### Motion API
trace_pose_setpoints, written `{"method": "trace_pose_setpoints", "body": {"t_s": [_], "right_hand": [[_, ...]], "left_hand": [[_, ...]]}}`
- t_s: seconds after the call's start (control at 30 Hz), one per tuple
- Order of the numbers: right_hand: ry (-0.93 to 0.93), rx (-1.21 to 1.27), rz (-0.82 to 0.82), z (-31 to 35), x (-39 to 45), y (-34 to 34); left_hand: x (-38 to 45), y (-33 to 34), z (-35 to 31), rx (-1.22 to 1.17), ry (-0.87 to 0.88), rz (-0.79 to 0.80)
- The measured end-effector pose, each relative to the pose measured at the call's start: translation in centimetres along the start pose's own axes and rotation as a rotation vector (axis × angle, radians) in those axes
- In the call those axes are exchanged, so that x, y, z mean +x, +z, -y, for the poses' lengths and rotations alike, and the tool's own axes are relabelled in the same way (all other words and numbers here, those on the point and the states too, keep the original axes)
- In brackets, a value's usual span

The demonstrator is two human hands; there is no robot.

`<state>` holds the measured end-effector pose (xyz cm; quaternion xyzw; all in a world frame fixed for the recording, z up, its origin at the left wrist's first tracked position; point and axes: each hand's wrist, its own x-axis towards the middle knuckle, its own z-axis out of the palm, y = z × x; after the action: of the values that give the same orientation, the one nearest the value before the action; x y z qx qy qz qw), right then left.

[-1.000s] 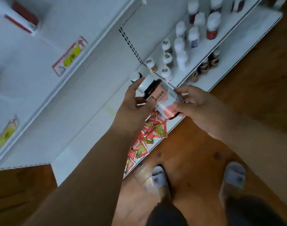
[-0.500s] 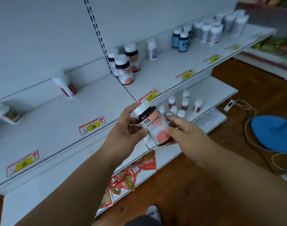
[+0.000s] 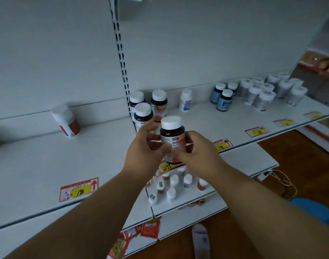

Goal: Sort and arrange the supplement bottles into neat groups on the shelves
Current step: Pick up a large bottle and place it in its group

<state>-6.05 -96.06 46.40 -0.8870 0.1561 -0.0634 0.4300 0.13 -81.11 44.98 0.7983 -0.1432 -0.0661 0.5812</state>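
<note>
My left hand [image 3: 147,146] grips the left side of the dark bottle [image 3: 172,141], thumb across its label and fingers curled behind. The bottle stands upright, long axis vertical, white cap on top and label facing me, held in the air in front of the upper shelf [image 3: 201,122], just before the three like bottles [image 3: 143,114] standing there. My right hand [image 3: 197,153] clasps its right side, fingertips pinching the lower label, both forearms reaching forward.

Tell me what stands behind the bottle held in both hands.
Behind the held bottle stand three matching dark bottles with white caps on the shelf. The left hand covers their lower parts.
</note>
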Motion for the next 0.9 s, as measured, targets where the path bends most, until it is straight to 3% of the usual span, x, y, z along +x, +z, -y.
{"method": "trace_pose_setpoints", "body": {"t_s": [0.13,0.27,0.53,0.73,0.9], "right_hand": [[-0.068,-0.041,0.094,-2.2,6.6,0.4],[-0.153,-0.02,0.163,-4.4,11.0,0.7],[-0.194,-0.028,0.128,-5.2,16.8,1.7],[-0.207,-0.028,-0.008,-5.3,13.9,1.0],[-0.327,-0.005,-0.003,-3.2,9.4,1.4]], "left_hand": [[2.6,3.5,1.4,0.004,-0.069,-0.265],[4.4,6.6,2.1,0.04,-0.17,-0.398],[7.3,8.3,2.0,0.197,-0.28,-0.342],[4.6,6.8,1.5,0.258,-0.305,-0.363],[1.8,4.4,1.7,0.368,-0.157,-0.29]]}}
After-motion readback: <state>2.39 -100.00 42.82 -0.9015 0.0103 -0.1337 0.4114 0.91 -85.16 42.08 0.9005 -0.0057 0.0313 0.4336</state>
